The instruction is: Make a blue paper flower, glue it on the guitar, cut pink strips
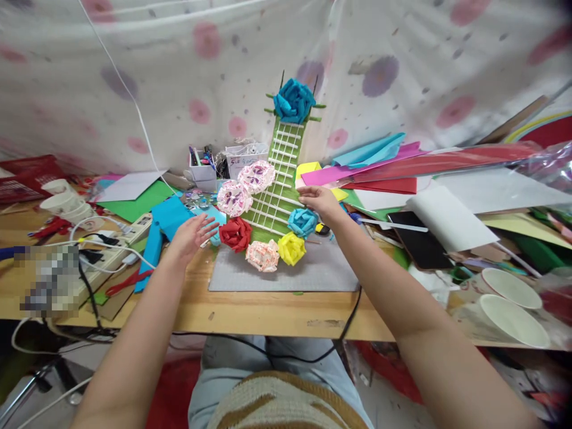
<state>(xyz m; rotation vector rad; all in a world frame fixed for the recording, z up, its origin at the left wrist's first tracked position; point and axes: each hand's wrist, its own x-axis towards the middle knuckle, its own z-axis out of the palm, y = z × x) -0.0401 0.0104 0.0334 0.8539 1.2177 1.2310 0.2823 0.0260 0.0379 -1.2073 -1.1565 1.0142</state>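
A green, instrument-shaped craft piece (pixel 292 152) with a white strip lattice stands on a grey cutting mat (pixel 322 274). Blue paper flowers sit at its top and lower right, the upper blue flower (pixel 294 101) being largest. Along the bottom are a red flower (pixel 235 234), a speckled flower (pixel 262 255) and a yellow flower (pixel 292 248). Two pink-and-white ruffled pieces (pixel 245 186) sit at its left side. My left hand (pixel 190 238) is open, apart from the red flower. My right hand (pixel 319 201) has its fingers stretched out at the craft's right edge; contact is unclear.
Paper cups (pixel 67 199) and a power strip (pixel 116 244) with cables are at left. Pen boxes (pixel 203 173) stand behind. Coloured paper (pixel 370 158), a black phone (pixel 420 241) and cups (pixel 513 319) crowd the right. A black cable (pixel 313 359) crosses the table's front edge.
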